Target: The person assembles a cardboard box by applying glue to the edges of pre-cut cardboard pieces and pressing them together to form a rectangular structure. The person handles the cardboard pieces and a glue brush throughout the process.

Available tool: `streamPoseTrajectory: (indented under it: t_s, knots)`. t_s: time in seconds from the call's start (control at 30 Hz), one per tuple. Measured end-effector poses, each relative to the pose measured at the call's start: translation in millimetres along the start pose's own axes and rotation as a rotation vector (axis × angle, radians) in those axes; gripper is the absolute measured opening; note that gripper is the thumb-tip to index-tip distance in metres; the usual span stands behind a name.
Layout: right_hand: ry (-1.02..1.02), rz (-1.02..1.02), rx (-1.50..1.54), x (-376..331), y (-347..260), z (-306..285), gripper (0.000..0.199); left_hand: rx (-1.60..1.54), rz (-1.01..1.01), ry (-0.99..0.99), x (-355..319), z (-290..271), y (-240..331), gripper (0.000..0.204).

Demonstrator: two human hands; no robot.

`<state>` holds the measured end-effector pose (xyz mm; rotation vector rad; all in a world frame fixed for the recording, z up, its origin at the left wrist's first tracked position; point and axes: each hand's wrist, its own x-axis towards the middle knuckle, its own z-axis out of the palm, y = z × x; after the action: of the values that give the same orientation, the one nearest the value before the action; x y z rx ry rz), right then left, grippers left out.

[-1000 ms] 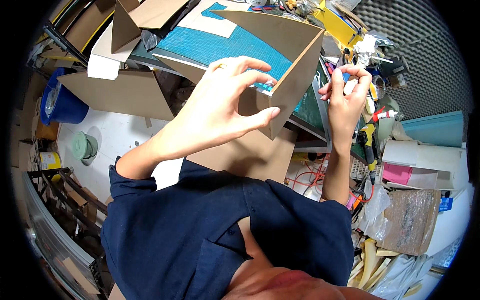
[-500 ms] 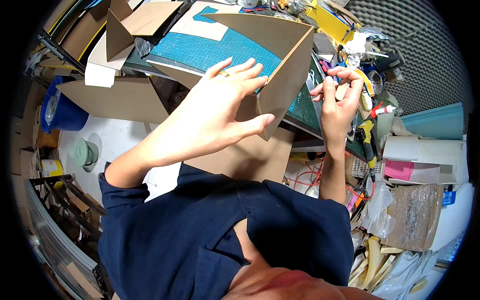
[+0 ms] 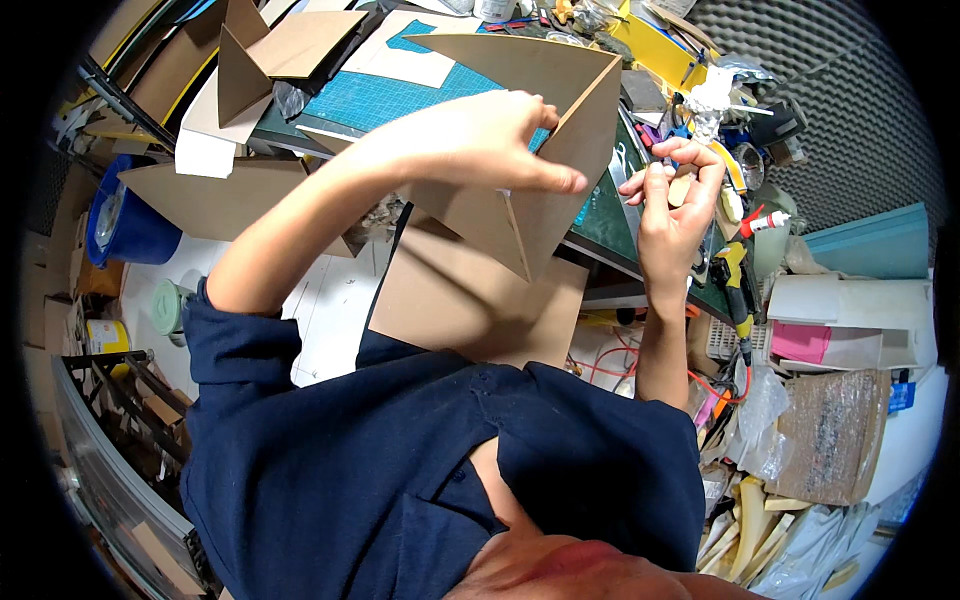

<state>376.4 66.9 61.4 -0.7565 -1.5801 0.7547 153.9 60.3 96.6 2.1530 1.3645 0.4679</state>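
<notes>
Thin brown boards joined at an angle form a folded-looking assembly (image 3: pixel 575 170) at the bench edge, with a pointed panel reaching to the left. My left hand (image 3: pixel 490 145) bends over the top edge of its right panel. The left fingers curl on the inner side, partly hidden, and the thumb lies across the outer face. Right of the assembly, my right hand (image 3: pixel 672 215) is raised with its fingers curled and the thumb near the fingertips. A small beige piece (image 3: pixel 681 187) shows between those fingers, but its kind is unclear.
A teal cutting mat (image 3: pixel 440 100) covers part of the bench under the boards. A yellow-and-black glue gun (image 3: pixel 735 285) hangs at the right edge near clutter. Another brown board (image 3: pixel 480 290) lies below the assembly. A blue bin (image 3: pixel 130 225) stands on the floor left.
My left hand has gone from spread fingers to fingers bent over the panel's edge, shifting slightly up and right. My right hand has stayed nearly still.
</notes>
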Motion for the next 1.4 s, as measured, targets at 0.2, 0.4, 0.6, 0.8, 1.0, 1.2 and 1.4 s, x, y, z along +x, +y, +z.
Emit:
streamPoseTrajectory:
  t_s: [0.2, 0.4, 0.6, 0.8, 1.0, 1.2, 1.4]
  knots:
    - [-0.014, 0.027, -0.053, -1, -1, -11, 0.014, -0.02, 0.09, 0.575, 28, -9, -38, 0.077]
    - [-0.121, 0.053, -0.03, -3, -20, -41, 0.017, -0.467, 0.246, 0.989, -86, 20, -44, 0.033]
    - [-0.193, 0.286, -0.08, -6, -51, -60, 0.019, -1.224, -0.124, 0.884, -103, 156, -85, 0.027]
    - [-0.238, 0.269, 0.001, -8, -64, -56, 0.021, -1.638, -0.13, 0.601, -81, 208, -69, 0.052]
    - [-0.216, 0.16, -0.062, -13, -61, -44, 0.025, -1.662, -0.123, 0.344, -62, 253, -85, 0.061]
    - [-0.234, 0.028, -0.093, -11, -58, -29, 0.028, -1.934, 0.121, 0.192, -47, 256, -74, 0.047]
    - [-0.215, -0.04, -0.008, -24, -60, -18, 0.036, -1.876, 0.135, 0.271, -71, 256, -92, 0.039]
